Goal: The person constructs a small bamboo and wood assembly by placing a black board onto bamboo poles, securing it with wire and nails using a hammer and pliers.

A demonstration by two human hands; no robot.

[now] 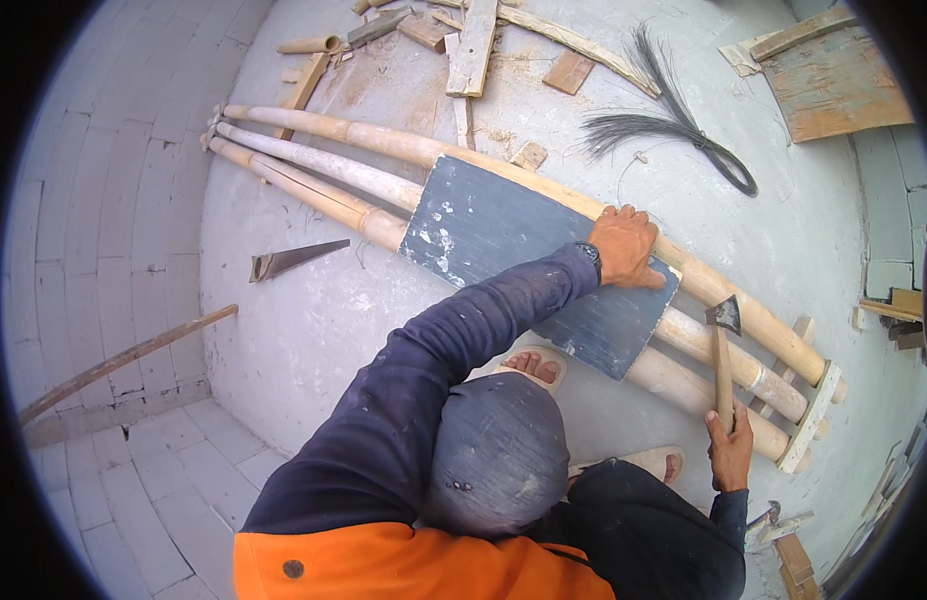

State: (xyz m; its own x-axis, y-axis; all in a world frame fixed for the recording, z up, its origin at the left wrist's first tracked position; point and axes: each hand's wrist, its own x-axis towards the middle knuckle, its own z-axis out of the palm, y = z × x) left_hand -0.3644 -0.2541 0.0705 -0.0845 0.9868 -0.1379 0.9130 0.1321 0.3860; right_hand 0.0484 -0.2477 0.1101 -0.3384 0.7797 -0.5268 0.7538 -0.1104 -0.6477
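My left hand [623, 247] rests palm down on the far right part of a grey-blue board [503, 215], fingers spread over its far edge. The flat rectangular board is spotted with white and lies across three long bamboo poles [358, 135]. In my right hand [730, 450] is a hatchet [722, 365], gripped near the lower end of its wooden handle. Its dark blade points up over the poles, right of the board. A pale wooden strip [811, 415] crosses the poles' right ends, and their left ends come together.
A handsaw [298, 260] lies left of the poles. Black wire [683, 120] sits in a bundle at the far right. Wood scraps [473, 50] are scattered at the back. A long stick [128, 365] leans at the block wall [103, 220]. A hammer [768, 515] lies at lower right.
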